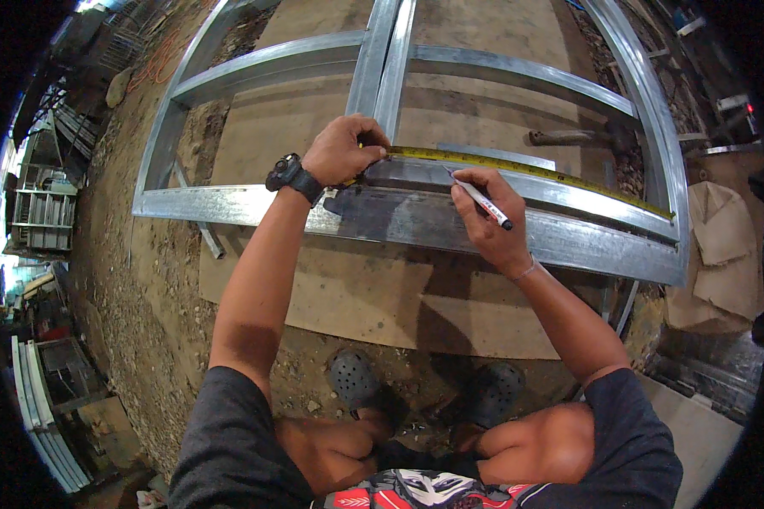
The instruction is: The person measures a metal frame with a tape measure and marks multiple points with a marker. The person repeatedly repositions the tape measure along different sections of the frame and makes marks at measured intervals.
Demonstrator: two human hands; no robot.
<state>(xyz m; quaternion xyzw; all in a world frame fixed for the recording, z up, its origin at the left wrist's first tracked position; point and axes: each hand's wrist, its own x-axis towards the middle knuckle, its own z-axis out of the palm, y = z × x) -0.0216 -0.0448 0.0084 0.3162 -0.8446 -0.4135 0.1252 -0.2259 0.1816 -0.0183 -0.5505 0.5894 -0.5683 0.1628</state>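
Pinching a white marker [485,204] in the right hand [498,227], just nearside of the yellow tape measure [518,167] stretched lengthwise along the metal frame's [603,246] near edge toward the right corner; clasping the tape's left end with the left hand [341,153]

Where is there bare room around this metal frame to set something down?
Brown sheet looks bare between the near rail and grey clogs, and in the left opening between crossbar and near rail. The near rail's middle is crowded with left hand, right hand, tape measure and marker; a wooden-handled tool lies in the right opening.
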